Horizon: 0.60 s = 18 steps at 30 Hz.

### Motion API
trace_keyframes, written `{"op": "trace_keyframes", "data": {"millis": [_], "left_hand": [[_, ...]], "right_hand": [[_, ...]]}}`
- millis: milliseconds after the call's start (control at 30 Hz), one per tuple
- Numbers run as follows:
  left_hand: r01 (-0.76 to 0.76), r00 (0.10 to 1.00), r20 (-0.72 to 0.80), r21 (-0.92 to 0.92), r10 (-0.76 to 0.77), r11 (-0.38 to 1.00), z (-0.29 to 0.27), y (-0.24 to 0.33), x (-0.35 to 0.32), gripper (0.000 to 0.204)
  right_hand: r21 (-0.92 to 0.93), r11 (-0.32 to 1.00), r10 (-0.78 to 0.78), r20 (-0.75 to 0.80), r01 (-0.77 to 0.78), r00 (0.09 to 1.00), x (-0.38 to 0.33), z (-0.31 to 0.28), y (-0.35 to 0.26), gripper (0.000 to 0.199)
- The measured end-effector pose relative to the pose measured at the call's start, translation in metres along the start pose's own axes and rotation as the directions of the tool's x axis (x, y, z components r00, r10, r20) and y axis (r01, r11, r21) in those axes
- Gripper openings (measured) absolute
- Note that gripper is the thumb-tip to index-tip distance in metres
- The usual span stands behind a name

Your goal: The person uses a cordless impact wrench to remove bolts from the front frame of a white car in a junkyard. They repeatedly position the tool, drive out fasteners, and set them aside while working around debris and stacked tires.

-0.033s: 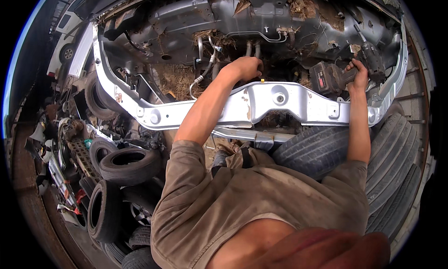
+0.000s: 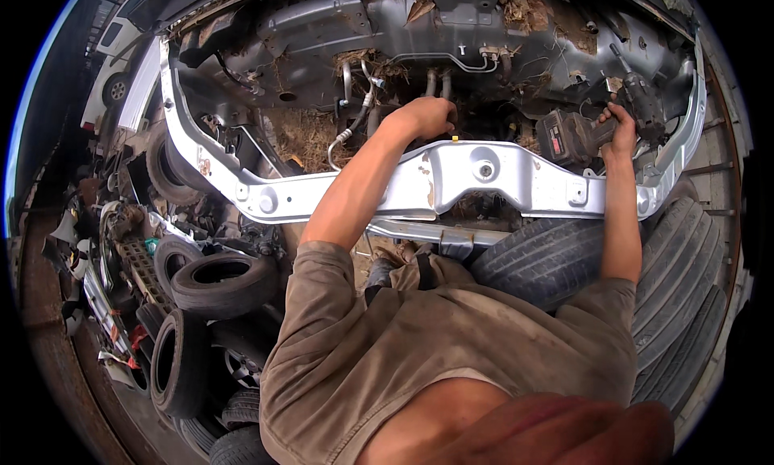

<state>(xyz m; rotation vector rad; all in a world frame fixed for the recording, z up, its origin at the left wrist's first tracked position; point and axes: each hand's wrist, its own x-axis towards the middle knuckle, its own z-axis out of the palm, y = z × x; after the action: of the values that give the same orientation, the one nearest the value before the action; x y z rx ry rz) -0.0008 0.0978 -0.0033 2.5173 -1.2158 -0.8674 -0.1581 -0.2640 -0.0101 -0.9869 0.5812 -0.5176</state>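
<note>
In my right hand (image 2: 619, 128) is the handle of a dark cordless impact wrench (image 2: 643, 102), fingers wrapped round it. Its battery pack (image 2: 563, 136) points left, and a long thin socket end (image 2: 619, 56) reaches up toward the car body. The tool lies just behind the right part of a silver metal crossmember (image 2: 379, 193). Past the middle of that crossmember, my left hand (image 2: 426, 117) is closed with its fingers curled downward; what they grip, if anything, is hidden. A small yellow piece (image 2: 455, 139) sits on the crossmember's edge beside it.
Behind the crossmember is a grey car bulkhead (image 2: 322, 42) with pipes, hoses and dry grass. Large tyres (image 2: 532, 259) lean under its right side. More tyres (image 2: 224, 284) and scrap parts are piled at left. A white vehicle (image 2: 113, 62) stands far left.
</note>
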Motion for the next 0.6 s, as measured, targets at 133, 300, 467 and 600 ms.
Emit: {"op": "trace_keyframes", "data": {"millis": [133,300,467,600], "left_hand": [[-0.029,0.999,-0.018,0.006,0.029,1.0,0.005,0.001,0.001,0.034],[-0.015,1.0,-0.004,0.003,0.015,1.0,0.003,0.002,-0.001,0.034],[0.003,1.0,-0.001,-0.003,-0.003,1.0,0.002,0.0,-0.003,0.032],[0.02,1.0,-0.008,-0.013,-0.02,1.0,0.0,-0.001,-0.002,0.032]], "right_hand": [[-0.049,0.982,0.185,0.021,-0.184,0.983,0.009,-0.001,0.007,0.023],[0.033,0.966,0.255,0.057,-0.257,0.965,0.006,0.002,0.009,0.024],[-0.006,0.976,0.219,0.081,-0.219,0.972,0.007,0.002,0.005,0.024],[-0.002,0.994,0.11,0.088,-0.11,0.99,-0.002,0.01,0.002,0.029]]}}
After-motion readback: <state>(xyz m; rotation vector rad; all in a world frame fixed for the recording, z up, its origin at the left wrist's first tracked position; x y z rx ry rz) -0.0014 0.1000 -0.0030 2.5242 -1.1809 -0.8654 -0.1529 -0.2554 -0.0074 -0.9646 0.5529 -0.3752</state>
